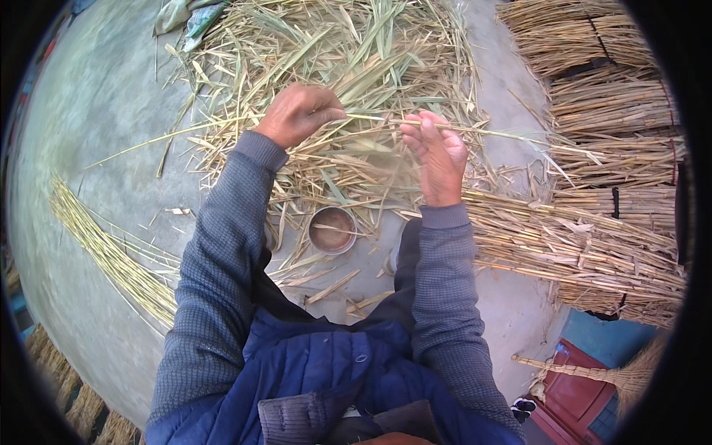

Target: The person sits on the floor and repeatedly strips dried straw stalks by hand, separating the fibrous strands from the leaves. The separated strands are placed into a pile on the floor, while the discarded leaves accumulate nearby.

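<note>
A long, thin reed stalk (185, 130) stretches across in front of me, held level between both hands. My left hand (300, 115) is closed round it, knuckles up, and the thin yellow-green end runs out far to the left. On the other side my right hand (439, 157) pinches the stalk between thumb and fingers, palm partly turned up. Its dry, leafy end passes beyond that hand toward the right. A small pale and dark spot shows on the stalk between the hands; I cannot make out what it is. Below both hands lies a heap of dry leaves and husks (356, 44).
A round metal bowl (333, 230) stands on the concrete floor before my feet. Cleaned yellow stalks (111, 248) lie at the left. Unstripped reeds (571, 241) lie at the right, beside tied bundles (612, 107). A broom (623, 377) and a dark red object (575, 386) are lower right.
</note>
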The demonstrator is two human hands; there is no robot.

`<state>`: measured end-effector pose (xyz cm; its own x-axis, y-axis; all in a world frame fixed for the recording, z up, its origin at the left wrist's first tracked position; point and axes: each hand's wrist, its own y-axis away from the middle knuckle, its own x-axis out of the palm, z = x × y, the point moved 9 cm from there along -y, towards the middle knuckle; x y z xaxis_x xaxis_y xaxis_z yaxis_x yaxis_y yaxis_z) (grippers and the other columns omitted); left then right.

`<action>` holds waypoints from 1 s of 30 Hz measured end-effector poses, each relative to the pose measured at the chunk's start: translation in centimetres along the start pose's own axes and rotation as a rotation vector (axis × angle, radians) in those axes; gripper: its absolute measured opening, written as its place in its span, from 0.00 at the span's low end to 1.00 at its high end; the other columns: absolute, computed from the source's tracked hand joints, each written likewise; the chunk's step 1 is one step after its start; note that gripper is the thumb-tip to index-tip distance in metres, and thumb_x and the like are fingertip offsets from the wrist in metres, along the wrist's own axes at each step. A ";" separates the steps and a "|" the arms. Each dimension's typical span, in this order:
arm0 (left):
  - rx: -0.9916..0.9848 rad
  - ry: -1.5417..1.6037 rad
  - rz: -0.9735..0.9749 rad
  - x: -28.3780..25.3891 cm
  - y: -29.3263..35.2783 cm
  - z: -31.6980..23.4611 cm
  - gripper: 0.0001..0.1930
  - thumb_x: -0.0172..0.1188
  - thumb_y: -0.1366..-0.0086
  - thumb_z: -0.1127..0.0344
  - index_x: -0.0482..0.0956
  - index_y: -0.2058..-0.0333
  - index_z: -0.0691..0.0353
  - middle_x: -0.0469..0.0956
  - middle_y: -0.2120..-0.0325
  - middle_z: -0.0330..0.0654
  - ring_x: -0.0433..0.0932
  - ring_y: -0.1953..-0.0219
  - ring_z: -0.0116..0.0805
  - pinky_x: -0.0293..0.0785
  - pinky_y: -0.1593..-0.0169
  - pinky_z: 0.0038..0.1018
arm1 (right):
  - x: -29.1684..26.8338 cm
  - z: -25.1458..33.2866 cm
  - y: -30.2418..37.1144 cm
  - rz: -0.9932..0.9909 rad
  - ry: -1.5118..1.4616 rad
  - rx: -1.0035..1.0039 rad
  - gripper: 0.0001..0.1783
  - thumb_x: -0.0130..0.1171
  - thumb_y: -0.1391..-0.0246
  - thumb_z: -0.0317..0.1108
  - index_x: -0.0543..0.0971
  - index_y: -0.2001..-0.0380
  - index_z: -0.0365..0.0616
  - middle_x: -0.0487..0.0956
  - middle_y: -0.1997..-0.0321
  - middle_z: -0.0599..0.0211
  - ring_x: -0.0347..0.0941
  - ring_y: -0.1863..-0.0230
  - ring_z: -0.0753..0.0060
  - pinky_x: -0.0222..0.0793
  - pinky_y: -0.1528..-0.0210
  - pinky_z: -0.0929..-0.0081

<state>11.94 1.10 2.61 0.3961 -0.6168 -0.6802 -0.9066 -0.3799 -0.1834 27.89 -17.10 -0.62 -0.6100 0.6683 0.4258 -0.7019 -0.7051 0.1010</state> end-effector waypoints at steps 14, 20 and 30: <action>-0.217 0.089 0.070 -0.3 1.0 0.0 0.15 0.71 0.41 0.60 0.83 0.64 0.66 0.83 0.73 0.44 0.81 0.70 0.32 0.75 0.65 0.30 | -1.9 1.1 -0.2 -0.072 -0.035 -0.033 0.12 0.60 0.35 0.34 0.72 0.59 0.35 0.83 0.59 0.51 0.84 0.59 0.63 0.83 0.58 0.74; 0.107 -0.050 -0.262 3.1 -0.8 -5.0 0.10 0.70 0.42 0.63 0.85 0.67 0.64 0.83 0.75 0.48 0.80 0.74 0.44 0.73 0.69 0.35 | 0.1 0.0 0.3 -0.011 -0.001 -0.014 0.15 0.60 0.35 0.35 0.72 0.56 0.33 0.82 0.60 0.50 0.84 0.59 0.62 0.82 0.58 0.75; -0.198 0.440 -0.378 1.1 -0.3 -1.1 0.10 0.70 0.40 0.65 0.85 0.63 0.65 0.86 0.72 0.41 0.82 0.72 0.27 0.77 0.66 0.24 | -0.9 -0.4 0.4 -0.062 0.102 0.053 0.16 0.58 0.34 0.34 0.72 0.52 0.31 0.82 0.60 0.50 0.84 0.61 0.64 0.82 0.60 0.76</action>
<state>12.81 -0.19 2.67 0.7464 -0.6247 -0.2295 -0.6639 -0.7232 -0.1907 28.00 -17.92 -1.28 -0.6025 0.7294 0.3238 -0.7205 -0.6717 0.1723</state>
